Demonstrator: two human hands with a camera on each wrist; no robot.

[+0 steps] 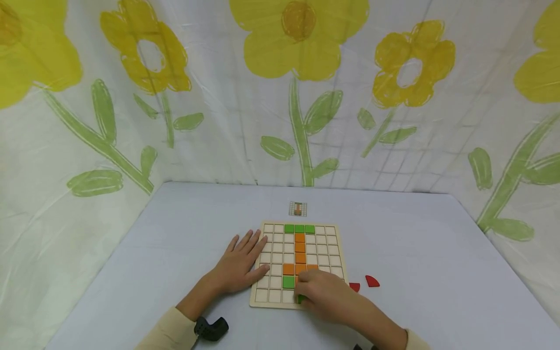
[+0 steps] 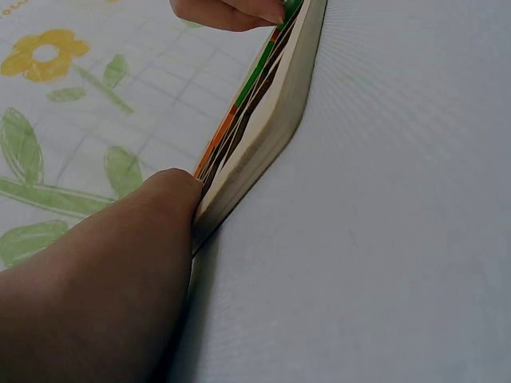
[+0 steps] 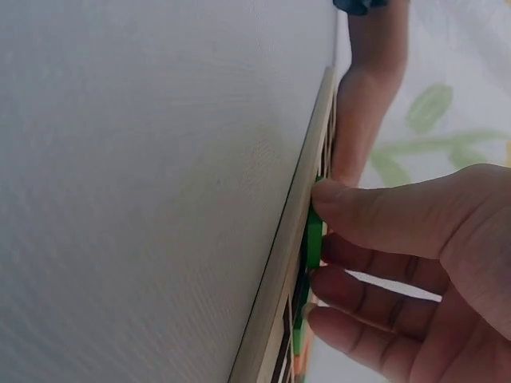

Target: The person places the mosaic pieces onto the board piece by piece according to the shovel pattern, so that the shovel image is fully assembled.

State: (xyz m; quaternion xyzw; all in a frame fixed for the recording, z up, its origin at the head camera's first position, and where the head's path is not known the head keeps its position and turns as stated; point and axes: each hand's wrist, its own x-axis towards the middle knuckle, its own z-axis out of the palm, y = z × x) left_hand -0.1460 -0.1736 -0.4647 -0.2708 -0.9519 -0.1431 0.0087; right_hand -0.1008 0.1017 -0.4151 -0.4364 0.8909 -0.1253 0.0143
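Note:
A wooden grid board [image 1: 261, 295] lies flat on the table in the head view. My left hand [image 1: 239, 266] rests on its left edge with fingers spread and straight. Over the board's near rows, my right hand [image 1: 330, 295] pinches a green square tile [image 3: 314, 239] between thumb and fingers at the bottom row. Green tiles [image 1: 299, 228] fill three cells of the far row. Below them runs a column of orange tiles [image 1: 300, 248], widening to a row of orange. Another green tile [image 1: 288, 282] sits left of the right fingers, which hide some nearby cells.
Two red pieces lie right of the board: a quarter-circle [image 1: 372, 281] and one partly behind the right hand [image 1: 355, 287]. Beyond the board is a small printed pattern card [image 1: 298, 209]. A black device [image 1: 212, 329] is at the left wrist. A flower-patterned curtain [image 1: 218, 146] hangs behind the table.

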